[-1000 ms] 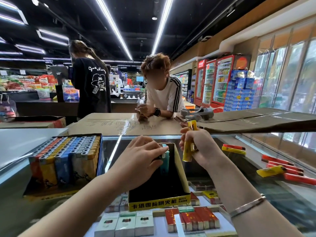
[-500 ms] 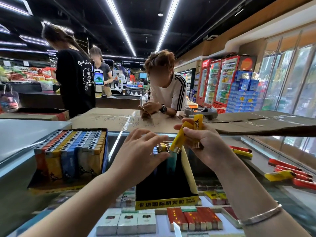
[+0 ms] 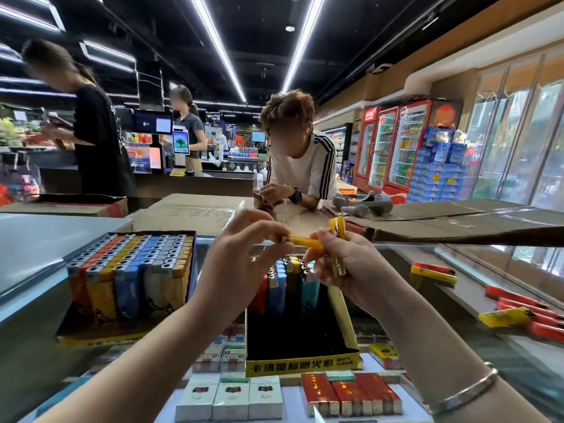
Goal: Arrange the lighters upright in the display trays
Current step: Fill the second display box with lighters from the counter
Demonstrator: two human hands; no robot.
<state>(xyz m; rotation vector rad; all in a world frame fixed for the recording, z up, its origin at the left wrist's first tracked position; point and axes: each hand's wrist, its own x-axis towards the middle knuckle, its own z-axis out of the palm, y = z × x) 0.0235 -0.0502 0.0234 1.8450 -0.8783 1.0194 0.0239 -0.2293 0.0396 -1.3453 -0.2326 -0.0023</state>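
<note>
A yellow lighter (image 3: 305, 241) lies level in the air above the black-and-yellow display tray (image 3: 300, 361). My left hand (image 3: 241, 270) pinches its left end. My right hand (image 3: 345, 264) touches its right end and also grips a second yellow lighter (image 3: 338, 239) upright. A few lighters (image 3: 288, 283) stand upright at the tray's back; its front is bare. A full tray of upright lighters (image 3: 128, 270) sits to the left.
Loose red and yellow lighters (image 3: 518, 312) lie on the glass counter at the right, two more (image 3: 433, 271) nearer. Cigarette packs (image 3: 232, 398) show under the glass. A person (image 3: 302, 169) leans on cardboard (image 3: 195, 212) behind the counter.
My left hand left the tray's lighters and rose to pinch one yellow lighter from my right hand. That lighter swung from upright to level. The view tilted up.
</note>
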